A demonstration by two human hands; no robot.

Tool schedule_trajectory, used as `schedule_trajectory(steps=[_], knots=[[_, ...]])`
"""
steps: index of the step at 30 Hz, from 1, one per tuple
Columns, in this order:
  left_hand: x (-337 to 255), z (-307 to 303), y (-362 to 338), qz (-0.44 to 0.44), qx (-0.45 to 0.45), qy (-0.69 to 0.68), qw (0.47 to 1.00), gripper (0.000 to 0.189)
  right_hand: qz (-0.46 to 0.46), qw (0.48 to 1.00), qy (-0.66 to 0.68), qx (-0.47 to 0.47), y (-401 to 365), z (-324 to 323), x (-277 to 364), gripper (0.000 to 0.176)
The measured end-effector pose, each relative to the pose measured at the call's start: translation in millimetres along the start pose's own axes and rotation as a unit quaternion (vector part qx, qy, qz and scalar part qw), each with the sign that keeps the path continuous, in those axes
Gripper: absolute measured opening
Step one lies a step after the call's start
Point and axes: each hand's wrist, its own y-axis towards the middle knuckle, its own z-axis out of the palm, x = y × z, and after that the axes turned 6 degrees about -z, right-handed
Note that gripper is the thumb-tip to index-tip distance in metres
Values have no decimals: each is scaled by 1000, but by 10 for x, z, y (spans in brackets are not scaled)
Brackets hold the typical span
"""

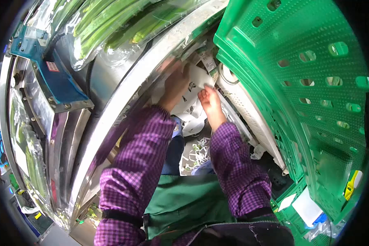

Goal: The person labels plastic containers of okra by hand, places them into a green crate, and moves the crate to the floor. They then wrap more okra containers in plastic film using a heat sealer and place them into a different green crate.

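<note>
Below the metal table edge, both of my hands are at a white paper strip (200,78) with dark print. My right hand (210,102) has its fingers curled and pinched at the strip's right edge. On the strip's left side is my left hand (176,84), in shadow; its fingers are partly hidden behind the paper and blurred. More white strip (192,119) hangs in loops under my hands. Just right of the paper lies a round white roll (228,74).
Bagged green vegetables (110,24) lie on the metal table (123,88) at upper left. A blue metal bracket (55,78) stands at left. Large green crates (274,53) fill the right side. Paper scraps (197,153) litter the floor. A yellow cutter (350,186) hangs at right.
</note>
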Motion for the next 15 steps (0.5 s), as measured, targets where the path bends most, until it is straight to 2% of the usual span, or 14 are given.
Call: schedule_trajectory(steps=[1,2,3,4,5,7,8,9,11,12,13,15], knots=[[-13,95,161,18,14,2,1000,34,-12,999,-15,38,-66,-126,8,11],[33,221,372,19,9,-1,1000,34,-7,999,-35,30,-242,-138,82,19],[139,370,596,124,-8,100,987,34,-2,998,-55,25,-414,-129,159,29],[217,492,716,225,-25,200,953,35,-11,994,-71,87,-420,-252,169,36],[193,551,825,258,-28,240,935,35,-35,995,-85,50,-469,-351,185,36],[99,686,958,220,14,216,951,35,-53,969,-240,-2,-590,-515,346,30],[28,753,1010,210,29,211,954,35,-116,953,-278,-5,-635,-548,378,26],[-53,796,1047,204,41,209,956,35,-178,933,-313,-1,-665,-559,387,23],[-309,950,1086,202,57,211,955,35,-207,864,-457,38,-744,-623,568,19],[-427,1028,1094,199,65,218,953,35,-225,848,-477,43,-772,-605,604,17],[-520,1069,1080,190,74,217,955,35,-254,813,-520,63,-635,-873,580,15],[-561,1125,1015,167,88,207,960,36,-285,773,-564,56,-825,-758,658,15]])
